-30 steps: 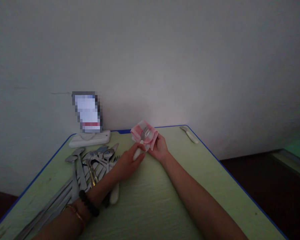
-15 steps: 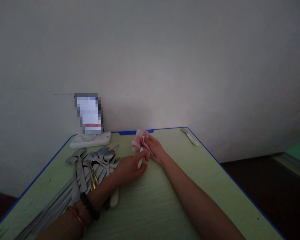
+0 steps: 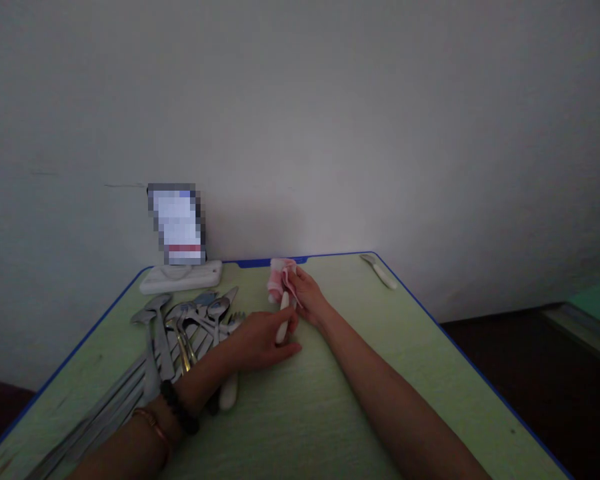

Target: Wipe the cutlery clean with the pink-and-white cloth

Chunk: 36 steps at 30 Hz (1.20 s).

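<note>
My left hand (image 3: pixel 263 338) grips a piece of cutlery by its white handle (image 3: pixel 283 320), the thumb apart from the curled fingers. A pink and white cloth (image 3: pixel 279 277) is bunched in my right hand (image 3: pixel 305 293), folded about the far end of that cutlery, so its head is hidden. Under and beside my left forearm lies a pile of metal cutlery: spoons (image 3: pixel 218 308), forks (image 3: pixel 237 319), a knife blade (image 3: pixel 231 293) and long-handled pieces, one with a thick white handle (image 3: pixel 229 392).
At the table's far right corner lies a white-handled fork (image 3: pixel 380 272). A phone with a blurred screen (image 3: pixel 183 223) leans on the wall above a white power strip-like block (image 3: pixel 183 278). The green table (image 3: pixel 330 400) has a blue edge and meets a grey wall.
The white handle stands slightly more upright and my left thumb has moved away from the fingers. The cloth and my right hand have shifted very little.
</note>
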Tool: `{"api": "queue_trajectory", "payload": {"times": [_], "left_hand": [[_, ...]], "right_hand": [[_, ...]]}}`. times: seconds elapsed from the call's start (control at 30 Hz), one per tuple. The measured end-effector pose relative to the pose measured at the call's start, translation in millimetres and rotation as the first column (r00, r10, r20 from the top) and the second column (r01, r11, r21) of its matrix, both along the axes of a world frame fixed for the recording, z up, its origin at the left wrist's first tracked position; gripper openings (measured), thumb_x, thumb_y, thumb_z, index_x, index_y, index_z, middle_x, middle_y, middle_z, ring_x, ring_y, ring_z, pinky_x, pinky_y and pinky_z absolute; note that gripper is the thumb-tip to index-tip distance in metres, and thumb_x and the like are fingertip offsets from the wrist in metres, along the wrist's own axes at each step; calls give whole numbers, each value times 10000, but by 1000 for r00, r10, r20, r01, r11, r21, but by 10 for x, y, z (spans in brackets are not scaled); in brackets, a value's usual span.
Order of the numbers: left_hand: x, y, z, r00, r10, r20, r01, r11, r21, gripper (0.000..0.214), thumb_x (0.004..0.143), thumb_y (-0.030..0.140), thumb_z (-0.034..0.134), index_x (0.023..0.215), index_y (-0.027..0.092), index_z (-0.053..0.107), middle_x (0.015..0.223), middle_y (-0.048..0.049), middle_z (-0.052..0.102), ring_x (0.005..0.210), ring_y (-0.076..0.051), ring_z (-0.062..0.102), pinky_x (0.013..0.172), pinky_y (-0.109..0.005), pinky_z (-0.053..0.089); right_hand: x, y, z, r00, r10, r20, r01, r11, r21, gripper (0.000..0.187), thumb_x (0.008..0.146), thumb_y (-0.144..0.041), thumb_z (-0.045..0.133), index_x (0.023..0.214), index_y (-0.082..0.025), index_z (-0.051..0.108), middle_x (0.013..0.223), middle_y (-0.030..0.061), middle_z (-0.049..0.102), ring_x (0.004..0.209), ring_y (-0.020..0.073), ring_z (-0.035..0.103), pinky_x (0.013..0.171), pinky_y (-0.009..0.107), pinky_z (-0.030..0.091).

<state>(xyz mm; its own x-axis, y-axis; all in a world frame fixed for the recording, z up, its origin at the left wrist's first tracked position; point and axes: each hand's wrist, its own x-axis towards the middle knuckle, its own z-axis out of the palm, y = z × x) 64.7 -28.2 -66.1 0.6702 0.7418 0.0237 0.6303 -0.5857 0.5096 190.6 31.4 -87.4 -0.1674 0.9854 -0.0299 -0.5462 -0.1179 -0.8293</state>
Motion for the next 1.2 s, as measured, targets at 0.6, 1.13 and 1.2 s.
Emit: {"api": "queue_trajectory", "payload": {"times": [0.6, 1.13, 1.2], "left_hand": [[21, 39, -40, 987, 96, 127, -90, 994, -55, 231, 828, 441, 473, 881, 219, 507, 661, 29, 562, 597, -149, 530, 577, -243, 363], [26, 15, -63, 997, 68, -26, -67, 996, 51, 168, 796, 331, 478, 924, 249, 550, 682, 23, 625, 594, -151, 557, 573, -237, 350], [18, 16, -65, 998, 61, -12, -61, 997, 43, 179, 789, 328, 487, 940, 246, 538, 675, 27, 617, 585, -149, 552, 563, -234, 346]], "right_hand": [[103, -18, 31, 982, 170, -79, -175, 983, -61, 196, 682, -261, 706, 795, -140, 600, 627, -10, 650, 510, 90, 561, 500, 193, 444], [26, -26, 40, 999, 26, 28, -25, 999, -49, 290, 675, -402, 704, 790, -174, 567, 524, -57, 574, 430, 73, 490, 441, 189, 406], [25, -4, 21, 1000, 6, 9, -6, 998, -65, 268, 696, -394, 690, 775, -165, 573, 536, -45, 587, 443, 77, 507, 459, 193, 428]]}}
